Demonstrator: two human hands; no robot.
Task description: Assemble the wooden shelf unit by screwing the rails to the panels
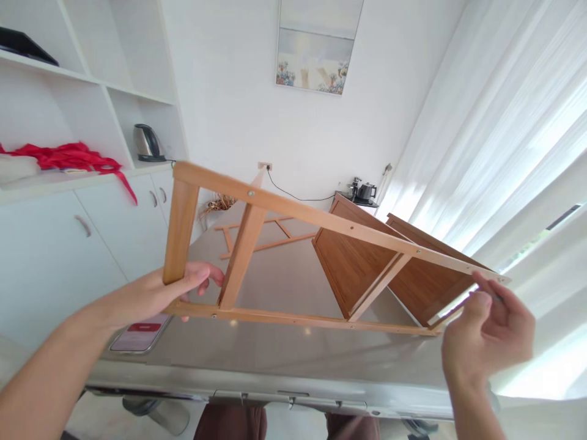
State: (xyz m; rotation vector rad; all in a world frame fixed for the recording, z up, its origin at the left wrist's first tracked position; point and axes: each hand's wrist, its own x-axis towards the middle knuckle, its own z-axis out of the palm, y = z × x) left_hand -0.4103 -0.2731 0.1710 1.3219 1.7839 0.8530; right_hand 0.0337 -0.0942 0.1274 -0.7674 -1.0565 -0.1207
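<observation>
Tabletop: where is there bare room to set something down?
The tabletop shows bare between the far frame and the brown panels, and along the near edge, right of the phone. It is crowded at right, around the panels; the held frame, gripped by the left hand, crosses in front of the middle.

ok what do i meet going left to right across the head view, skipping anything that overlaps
Red cloth → steel kettle → left hand → wall socket → framed picture → right hand.
</observation>
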